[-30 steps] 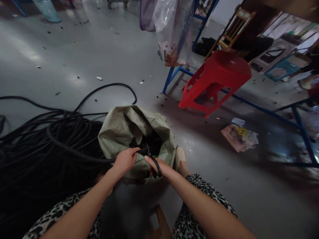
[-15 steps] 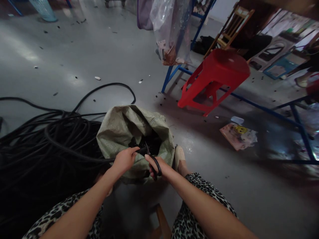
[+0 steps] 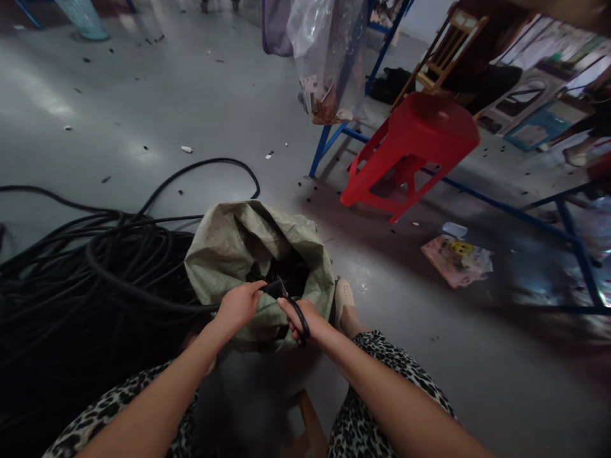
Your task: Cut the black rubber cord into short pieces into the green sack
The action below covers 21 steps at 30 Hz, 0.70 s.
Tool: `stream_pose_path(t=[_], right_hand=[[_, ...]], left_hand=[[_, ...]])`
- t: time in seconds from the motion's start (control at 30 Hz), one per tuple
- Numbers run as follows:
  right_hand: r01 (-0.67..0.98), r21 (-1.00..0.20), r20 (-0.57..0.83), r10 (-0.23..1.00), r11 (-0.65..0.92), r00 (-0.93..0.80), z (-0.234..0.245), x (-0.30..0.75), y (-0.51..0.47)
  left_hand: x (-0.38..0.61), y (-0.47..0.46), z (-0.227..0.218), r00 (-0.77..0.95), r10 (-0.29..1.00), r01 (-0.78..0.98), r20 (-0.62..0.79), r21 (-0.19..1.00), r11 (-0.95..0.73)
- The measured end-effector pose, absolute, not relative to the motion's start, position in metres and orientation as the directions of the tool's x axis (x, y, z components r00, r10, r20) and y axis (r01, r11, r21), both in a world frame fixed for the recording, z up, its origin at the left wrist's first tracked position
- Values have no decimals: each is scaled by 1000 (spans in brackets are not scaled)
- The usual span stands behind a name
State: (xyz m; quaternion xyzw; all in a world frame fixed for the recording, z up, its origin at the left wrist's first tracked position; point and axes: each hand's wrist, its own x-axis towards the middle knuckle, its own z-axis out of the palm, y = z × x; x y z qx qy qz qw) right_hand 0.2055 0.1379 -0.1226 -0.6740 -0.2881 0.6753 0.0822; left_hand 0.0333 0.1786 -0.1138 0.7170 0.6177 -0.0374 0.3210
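My left hand (image 3: 240, 305) is closed around a black rubber tube or cable (image 3: 191, 308), whose short end sticks out past my fingertips over the mouth of a pale green woven sack (image 3: 219, 248). In my right hand (image 3: 301, 318) is a pair of scissors (image 3: 300, 318) with black handles. Its blades point up and away from me, right at the tube's end. Dark cut pieces (image 3: 296, 270) lie inside the sack. To the left, a big tangled heap of the same black tubing (image 3: 128, 254) spreads over the floor.
A red plastic stool (image 3: 420, 140) stands tilted-looking at the right, beside a blue metal table frame (image 3: 329, 149). A clear plastic bag (image 3: 329, 70) hangs there. Printed packaging (image 3: 453, 257) lies on the floor. A person (image 3: 496, 57) sits at the upper right.
The scissor blades look more closed together than before, and the handles have drawn together. Both hands stay in nearly the same place over the sack.
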Motion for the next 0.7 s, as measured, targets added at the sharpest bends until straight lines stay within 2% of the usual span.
stream_pose_path(t=[0.27,0.43,0.7], right_hand=[[335,-500,-858,509,-799,-66,-122,209,136],[365,-478,-870,488,-799,-70,-127,212,136],[263,-494,-868,489,-829,-87,-124,210,141]], left_hand=[[30,180,-113,217,844,940,-491,339,-44],[29,179,-115,209,856,937,-472,348,-37],[28,183,-112,165,893,927,-418,376,5]])
